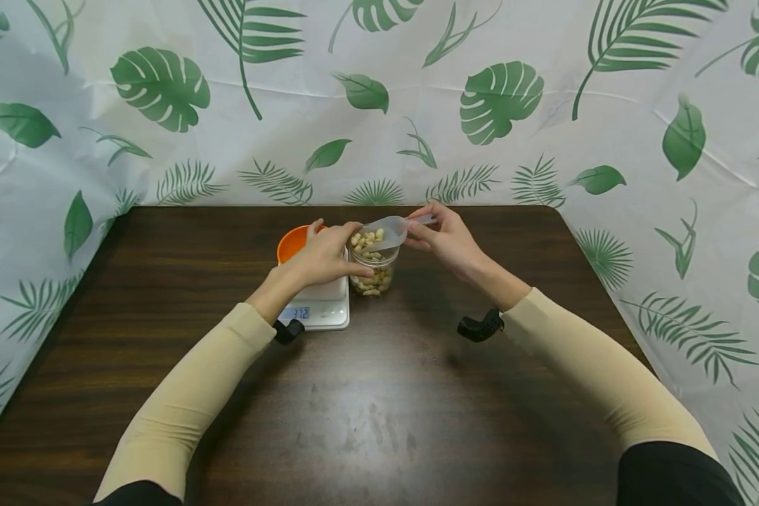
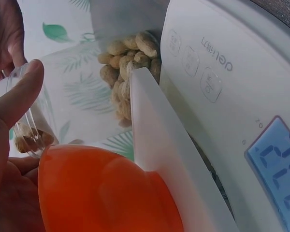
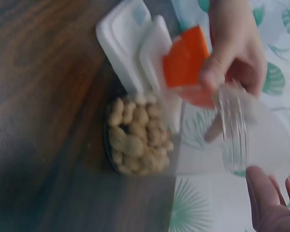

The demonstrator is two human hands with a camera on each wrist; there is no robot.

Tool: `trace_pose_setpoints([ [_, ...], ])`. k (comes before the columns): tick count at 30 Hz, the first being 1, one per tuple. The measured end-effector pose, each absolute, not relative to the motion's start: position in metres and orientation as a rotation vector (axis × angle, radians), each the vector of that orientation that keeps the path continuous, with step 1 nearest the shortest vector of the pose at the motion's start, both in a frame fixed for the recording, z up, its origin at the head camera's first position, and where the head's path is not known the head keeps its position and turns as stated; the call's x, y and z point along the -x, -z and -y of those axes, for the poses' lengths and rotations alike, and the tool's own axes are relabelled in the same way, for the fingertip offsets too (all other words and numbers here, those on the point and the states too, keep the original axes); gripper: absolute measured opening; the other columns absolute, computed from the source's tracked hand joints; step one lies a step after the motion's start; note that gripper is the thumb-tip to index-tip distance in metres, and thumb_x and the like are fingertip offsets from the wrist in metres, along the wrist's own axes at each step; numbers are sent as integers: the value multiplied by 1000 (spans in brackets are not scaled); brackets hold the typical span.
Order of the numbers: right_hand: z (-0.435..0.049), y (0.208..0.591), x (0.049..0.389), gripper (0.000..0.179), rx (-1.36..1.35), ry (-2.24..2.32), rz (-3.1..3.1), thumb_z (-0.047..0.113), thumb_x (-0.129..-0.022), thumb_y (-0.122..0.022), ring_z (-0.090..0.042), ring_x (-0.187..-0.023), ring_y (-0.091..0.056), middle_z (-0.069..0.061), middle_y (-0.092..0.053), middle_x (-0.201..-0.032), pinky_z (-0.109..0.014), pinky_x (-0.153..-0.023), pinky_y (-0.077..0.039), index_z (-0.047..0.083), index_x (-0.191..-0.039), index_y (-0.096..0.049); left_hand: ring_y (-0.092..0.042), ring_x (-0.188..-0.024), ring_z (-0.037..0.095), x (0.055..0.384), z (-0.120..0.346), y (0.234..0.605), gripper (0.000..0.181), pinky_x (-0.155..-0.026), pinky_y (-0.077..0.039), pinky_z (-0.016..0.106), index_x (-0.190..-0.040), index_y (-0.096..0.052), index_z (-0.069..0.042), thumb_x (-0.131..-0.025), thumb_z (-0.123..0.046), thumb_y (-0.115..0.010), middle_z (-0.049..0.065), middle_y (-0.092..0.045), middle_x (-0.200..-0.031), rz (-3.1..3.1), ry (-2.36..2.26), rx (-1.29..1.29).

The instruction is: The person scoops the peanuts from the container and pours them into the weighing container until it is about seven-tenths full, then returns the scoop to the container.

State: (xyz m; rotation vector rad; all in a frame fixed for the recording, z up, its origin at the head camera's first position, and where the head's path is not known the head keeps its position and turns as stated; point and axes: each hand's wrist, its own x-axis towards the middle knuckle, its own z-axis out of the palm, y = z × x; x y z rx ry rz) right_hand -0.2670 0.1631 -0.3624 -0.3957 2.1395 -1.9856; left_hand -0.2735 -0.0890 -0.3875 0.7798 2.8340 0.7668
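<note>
My left hand (image 1: 325, 256) grips a clear jar (image 1: 388, 263) near its rim, the thumb lying across the front. Peanuts (image 3: 137, 140) in their shells fill the jar's lower part. With my right hand (image 1: 445, 239) I pinch the handle of a translucent scoop (image 1: 392, 232), its bowl tilted into the jar's mouth. Several peanuts show at the scoop, though whether they lie in it or beneath it I cannot tell. Left of the jar an orange bowl (image 2: 101, 188) sits on a white kitchen scale (image 1: 329, 314), partly hidden behind my left hand.
The scale's lit display (image 1: 299, 313) faces me, showing digits. Dark wood makes up the table (image 1: 379, 407). Behind it hangs a white sheet (image 1: 411, 105) with green leaf prints. Black wrist cameras (image 1: 481, 327) hang under both wrists.
</note>
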Motion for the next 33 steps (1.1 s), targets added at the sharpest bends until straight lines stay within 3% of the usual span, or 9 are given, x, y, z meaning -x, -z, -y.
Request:
trace_pose_setpoints([
  [11,-158,371,256,21,379,2116,-2139,-2,-106,-51,-39,-119,-59,-28,-48,-134,-39,-96,-53,-10,-124,-47,-53,-132,28,273,89,388,92,-118,-4,62,-153,-43,-2,-85,-48,-83,13,-57,-146,-2841,-759,-773],
  [24,-165,377,255,18,349,2219,-2038,-1,-106,-52,-26,-109,-65,-23,-52,-126,-38,-95,-53,-7,-122,-49,-50,-137,29,273,88,388,96,-118,-3,63,-156,-38,0,-86,-48,-83,14,-54,-149,-2841,-727,-785],
  [33,-165,379,254,17,357,2256,-1997,-2,-105,-52,-24,-107,-65,-21,-52,-125,-38,-95,-53,-8,-121,-49,-48,-138,29,273,88,387,96,-118,-3,63,-156,-37,0,-87,-48,-82,15,-52,-150,-2833,-713,-780],
])
